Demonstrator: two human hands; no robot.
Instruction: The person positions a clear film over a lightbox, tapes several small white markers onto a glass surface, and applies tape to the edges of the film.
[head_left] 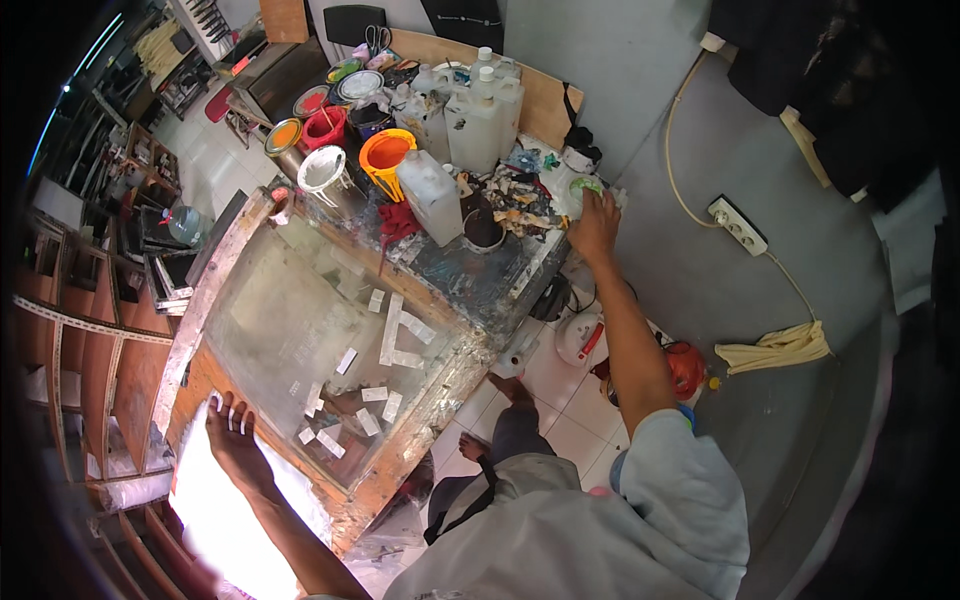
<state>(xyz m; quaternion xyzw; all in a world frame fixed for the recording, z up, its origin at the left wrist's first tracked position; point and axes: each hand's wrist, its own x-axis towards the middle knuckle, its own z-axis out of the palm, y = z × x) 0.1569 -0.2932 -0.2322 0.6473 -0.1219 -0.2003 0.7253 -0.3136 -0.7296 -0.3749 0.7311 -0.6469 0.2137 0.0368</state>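
My left hand (240,447) hovers over or rests on the glowing white surface (232,505) at the lower left, fingers stretched and a little apart, holding nothing. Whether it touches that surface I cannot tell. My right arm reaches far out to the cluttered table's right end. There my right hand (596,226) is closed at a pale green and whitish crumpled thing (583,188); what lies in its fingers is too hidden to name. Between my arms lies a wood-framed glass panel (290,310) with several white paper labels (391,328) scattered on its right half.
The dark stained table (470,285) carries a translucent jug (431,198), an orange paint bucket (387,160), a white paint can (325,175), larger jugs (474,130) and soiled rags (520,200). A power strip (738,225) hangs on the right wall. Wooden shelves (90,340) stand at left.
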